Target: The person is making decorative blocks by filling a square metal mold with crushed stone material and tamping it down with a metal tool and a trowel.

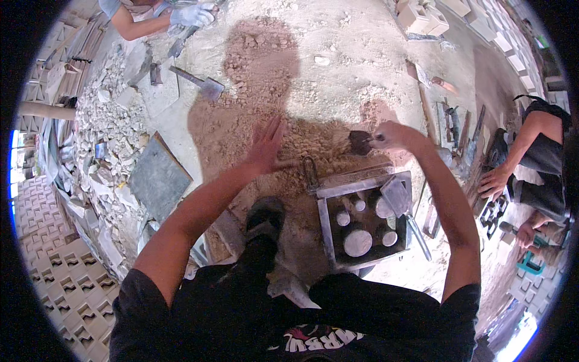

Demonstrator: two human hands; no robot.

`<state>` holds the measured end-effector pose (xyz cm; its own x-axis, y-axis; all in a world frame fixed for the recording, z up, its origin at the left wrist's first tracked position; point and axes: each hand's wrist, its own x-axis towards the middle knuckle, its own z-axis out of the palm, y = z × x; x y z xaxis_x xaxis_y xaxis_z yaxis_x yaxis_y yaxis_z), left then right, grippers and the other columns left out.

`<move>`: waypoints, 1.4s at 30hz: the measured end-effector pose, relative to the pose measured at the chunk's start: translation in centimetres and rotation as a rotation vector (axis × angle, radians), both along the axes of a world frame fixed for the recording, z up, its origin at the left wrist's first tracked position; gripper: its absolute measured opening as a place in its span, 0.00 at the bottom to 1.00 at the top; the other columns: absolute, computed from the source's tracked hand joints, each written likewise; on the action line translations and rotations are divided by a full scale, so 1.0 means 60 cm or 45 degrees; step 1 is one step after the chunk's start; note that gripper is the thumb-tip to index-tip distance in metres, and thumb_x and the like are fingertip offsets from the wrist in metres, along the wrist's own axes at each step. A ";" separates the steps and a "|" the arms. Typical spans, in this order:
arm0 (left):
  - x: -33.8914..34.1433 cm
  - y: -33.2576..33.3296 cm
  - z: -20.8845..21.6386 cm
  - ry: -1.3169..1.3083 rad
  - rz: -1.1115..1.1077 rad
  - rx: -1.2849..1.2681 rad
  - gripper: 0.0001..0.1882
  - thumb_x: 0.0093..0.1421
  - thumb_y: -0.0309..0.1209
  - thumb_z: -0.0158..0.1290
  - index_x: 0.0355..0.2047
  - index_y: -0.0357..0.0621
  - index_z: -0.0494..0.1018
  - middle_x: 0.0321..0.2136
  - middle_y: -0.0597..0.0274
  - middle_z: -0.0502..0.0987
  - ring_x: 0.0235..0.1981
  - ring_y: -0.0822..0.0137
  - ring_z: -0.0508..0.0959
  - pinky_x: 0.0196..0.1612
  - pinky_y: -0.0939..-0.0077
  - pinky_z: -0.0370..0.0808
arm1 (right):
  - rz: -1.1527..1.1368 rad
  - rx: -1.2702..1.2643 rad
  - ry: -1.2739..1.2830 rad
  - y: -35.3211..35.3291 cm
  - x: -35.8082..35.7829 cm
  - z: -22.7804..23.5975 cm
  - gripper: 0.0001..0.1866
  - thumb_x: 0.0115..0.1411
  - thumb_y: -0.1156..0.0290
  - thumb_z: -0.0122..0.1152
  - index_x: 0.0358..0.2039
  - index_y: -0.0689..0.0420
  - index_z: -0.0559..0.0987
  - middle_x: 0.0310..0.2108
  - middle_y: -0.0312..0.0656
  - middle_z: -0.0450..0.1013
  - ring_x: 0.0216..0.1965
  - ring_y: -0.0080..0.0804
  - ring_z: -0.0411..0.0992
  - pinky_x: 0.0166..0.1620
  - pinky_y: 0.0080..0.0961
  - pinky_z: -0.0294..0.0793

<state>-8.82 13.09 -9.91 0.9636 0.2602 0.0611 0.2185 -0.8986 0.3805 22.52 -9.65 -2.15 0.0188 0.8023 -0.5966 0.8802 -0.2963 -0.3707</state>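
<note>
My left hand is open over the loose brown soil, fingers stretched out and thumb apart. It holds nothing; whether the palm touches the soil I cannot tell. Across from it, my right hand is closed round what looks like the handle of a small trowel, mostly hidden in the fist. The dark blade points left at the soil's edge. Nearer to me stands a square frame with a dark fill and several pale round discs. A grey metal trowel lies across its right side.
A looped metal piece lies by the frame's far left corner. My shoe is left of the frame. A flat grey board and rubble lie left. Co-workers' hands show at upper left and right.
</note>
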 end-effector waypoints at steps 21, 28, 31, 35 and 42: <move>0.120 0.047 0.042 -0.519 0.725 -0.670 0.21 0.51 0.23 0.54 0.47 0.38 0.69 0.39 0.43 0.76 0.43 0.45 0.76 0.46 0.60 0.72 | -0.388 0.548 -0.069 0.092 -0.155 0.043 0.18 0.58 0.57 0.54 0.30 0.63 0.72 0.23 0.55 0.72 0.27 0.54 0.72 0.33 0.46 0.71; 0.147 0.049 0.067 -0.550 0.813 -0.473 0.19 0.59 0.42 0.52 0.38 0.35 0.74 0.27 0.43 0.78 0.32 0.45 0.79 0.35 0.55 0.74 | -0.643 0.714 -0.142 0.082 -0.171 0.093 0.16 0.59 0.59 0.54 0.32 0.63 0.71 0.26 0.56 0.72 0.32 0.55 0.72 0.36 0.47 0.70; 0.147 0.041 0.052 -0.631 0.770 -0.543 0.23 0.60 0.46 0.50 0.34 0.33 0.75 0.25 0.42 0.77 0.28 0.44 0.79 0.33 0.53 0.73 | -0.631 0.749 -0.151 0.077 -0.159 0.080 0.16 0.59 0.59 0.54 0.34 0.62 0.71 0.27 0.56 0.72 0.32 0.55 0.72 0.37 0.46 0.71; 0.131 0.060 0.024 -0.066 0.569 -0.556 0.24 0.59 0.45 0.51 0.36 0.30 0.72 0.21 0.41 0.75 0.24 0.43 0.77 0.32 0.53 0.73 | -0.695 0.750 -0.162 0.073 -0.151 0.073 0.15 0.58 0.61 0.57 0.35 0.62 0.71 0.26 0.56 0.72 0.31 0.54 0.72 0.36 0.44 0.71; 0.092 0.021 0.020 -0.133 0.423 -0.771 0.14 0.58 0.36 0.54 0.35 0.35 0.70 0.27 0.45 0.75 0.30 0.48 0.76 0.33 0.56 0.71 | -0.723 0.677 -0.161 0.045 -0.127 0.039 0.17 0.58 0.59 0.57 0.34 0.62 0.71 0.27 0.56 0.72 0.30 0.55 0.72 0.36 0.44 0.71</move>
